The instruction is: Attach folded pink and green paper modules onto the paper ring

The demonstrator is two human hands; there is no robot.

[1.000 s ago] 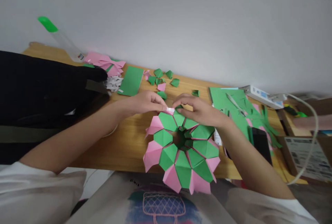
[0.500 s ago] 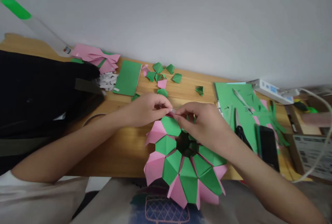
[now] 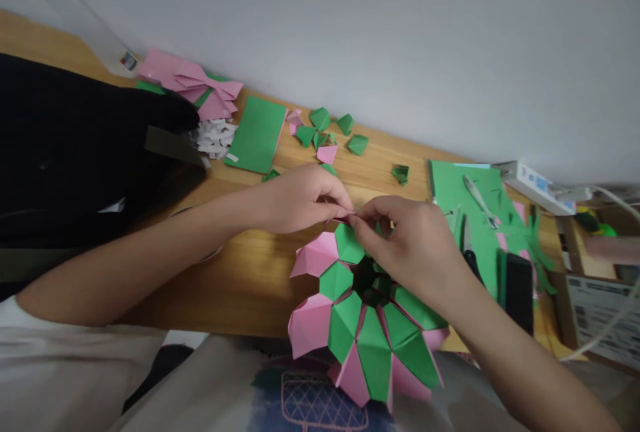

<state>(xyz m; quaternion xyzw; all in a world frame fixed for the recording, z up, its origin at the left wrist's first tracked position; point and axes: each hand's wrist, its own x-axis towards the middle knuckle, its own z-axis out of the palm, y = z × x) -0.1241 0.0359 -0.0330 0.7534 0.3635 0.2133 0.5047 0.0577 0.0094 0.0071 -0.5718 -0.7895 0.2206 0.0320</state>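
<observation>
A ring-shaped ornament of folded paper [image 3: 345, 329], green petals inside and pink ones outside, rests at the table's front edge and over my lap, with a dark hole in its middle. My left hand [image 3: 303, 200] pinches the pink edge at its far rim between thumb and fingertips. Right beside it, my right hand [image 3: 407, 232] grips the same spot, thumb against forefinger. The two sets of fingertips meet there and cover what lies between them. My right hand also hides the ornament's upper right part.
Beyond my hands lie folded green pieces [image 3: 357, 145], a green paper stack [image 3: 257, 133], white paper scraps [image 3: 216, 139] and pink folded paper [image 3: 187, 82]. To the right are a green sheet [image 3: 445, 182], scissors [image 3: 469, 245], a phone [image 3: 518, 292] and a power strip [image 3: 537, 185]. A black bag [image 3: 85, 159] occupies the left.
My head view has shifted and tilted slightly. Both hands stay at the ornament's far rim, the left reaching closer to the right. A small white bit between the fingertips no longer shows.
</observation>
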